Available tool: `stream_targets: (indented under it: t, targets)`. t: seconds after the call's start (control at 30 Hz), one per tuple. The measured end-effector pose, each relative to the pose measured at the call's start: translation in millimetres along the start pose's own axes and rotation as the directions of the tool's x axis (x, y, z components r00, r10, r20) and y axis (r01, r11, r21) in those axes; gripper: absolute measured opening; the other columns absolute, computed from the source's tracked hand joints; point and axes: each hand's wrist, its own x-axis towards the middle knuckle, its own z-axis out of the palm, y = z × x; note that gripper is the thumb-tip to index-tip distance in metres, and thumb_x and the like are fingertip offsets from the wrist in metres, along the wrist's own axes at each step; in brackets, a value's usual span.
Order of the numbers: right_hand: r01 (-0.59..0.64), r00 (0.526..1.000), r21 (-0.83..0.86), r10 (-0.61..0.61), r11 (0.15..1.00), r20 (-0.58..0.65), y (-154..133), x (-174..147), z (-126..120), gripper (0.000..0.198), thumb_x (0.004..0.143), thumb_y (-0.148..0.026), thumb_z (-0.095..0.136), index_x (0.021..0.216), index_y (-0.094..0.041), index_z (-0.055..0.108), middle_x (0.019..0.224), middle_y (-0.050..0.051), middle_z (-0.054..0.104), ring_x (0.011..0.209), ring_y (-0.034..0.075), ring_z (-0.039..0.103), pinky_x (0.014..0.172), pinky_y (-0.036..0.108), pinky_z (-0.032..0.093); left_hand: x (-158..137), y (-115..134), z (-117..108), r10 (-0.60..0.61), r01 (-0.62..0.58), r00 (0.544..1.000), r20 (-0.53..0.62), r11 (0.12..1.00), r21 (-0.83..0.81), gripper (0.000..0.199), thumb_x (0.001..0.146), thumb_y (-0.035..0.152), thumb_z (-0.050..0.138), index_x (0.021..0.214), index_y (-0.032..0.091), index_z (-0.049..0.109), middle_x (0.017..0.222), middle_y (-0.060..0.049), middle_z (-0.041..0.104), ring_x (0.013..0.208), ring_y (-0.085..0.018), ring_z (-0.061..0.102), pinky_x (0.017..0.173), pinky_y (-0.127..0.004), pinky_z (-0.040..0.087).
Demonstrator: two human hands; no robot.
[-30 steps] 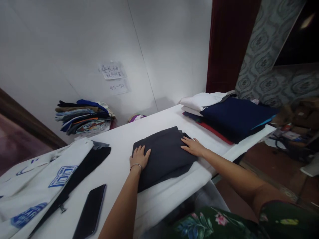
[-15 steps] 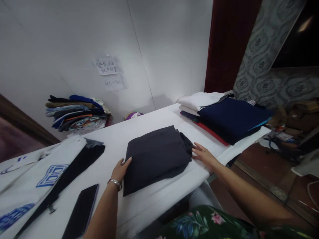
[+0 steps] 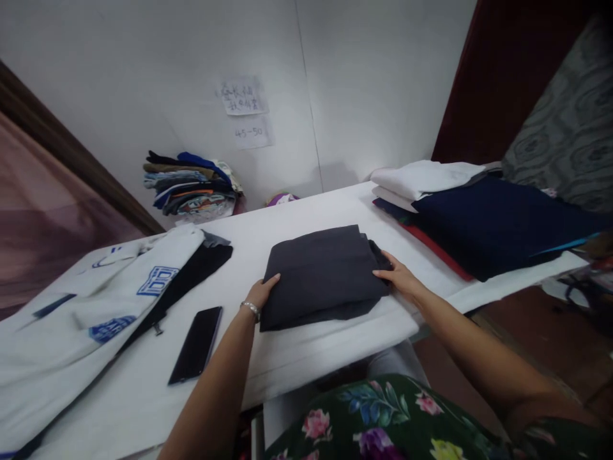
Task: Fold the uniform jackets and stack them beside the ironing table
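Observation:
A folded dark grey garment [image 3: 325, 278] lies flat on the white-covered table [image 3: 282, 367], its right end showing bunched layers. My left hand [image 3: 265, 292] grips its left edge, thumb on top and the fingers mostly hidden beside or beneath the cloth. At the opposite edge, my right hand [image 3: 398, 276] has its thumb on the upper layer and its fingers around the bunched end. A bracelet [image 3: 251, 310] circles my left wrist. I cannot tell exactly what kind of garment this is.
To the left lie a black phone [image 3: 196, 345] and white clothing with blue prints [image 3: 110, 294]. A stack of folded clothes [image 3: 191, 185] stands by the wall. Folded navy clothing [image 3: 507, 217] and white clothing [image 3: 426, 176] are piled at right. Paper notes [image 3: 246, 102] hang on the wall.
The view has turned left and down a little. My right thumb now presses on top of the garment, where that hand was more spread at its edge. My left hand keeps the left edge.

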Motion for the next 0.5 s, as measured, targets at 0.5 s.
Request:
stream_targets:
  t: [0.5]
  targets:
    - [0.442,0.808,-0.780,-0.574,0.443,0.133,-1.8,-3.4,-29.1,0.067,0.082,-0.051,0.052,0.141,-0.021,0.038,0.148,0.011,0.034,0.135,0.031,0.030,0.109,0.050,0.026,-45.6,-14.4,30.7,0.355,-0.265,0.932,-0.079,0.811,0.522,0.073,0.079,0.059,0.055,0.134,0.013,0.041,0.128,-0.017,0.055,0.117,-0.029,0.053,0.098,-0.040,0.042]
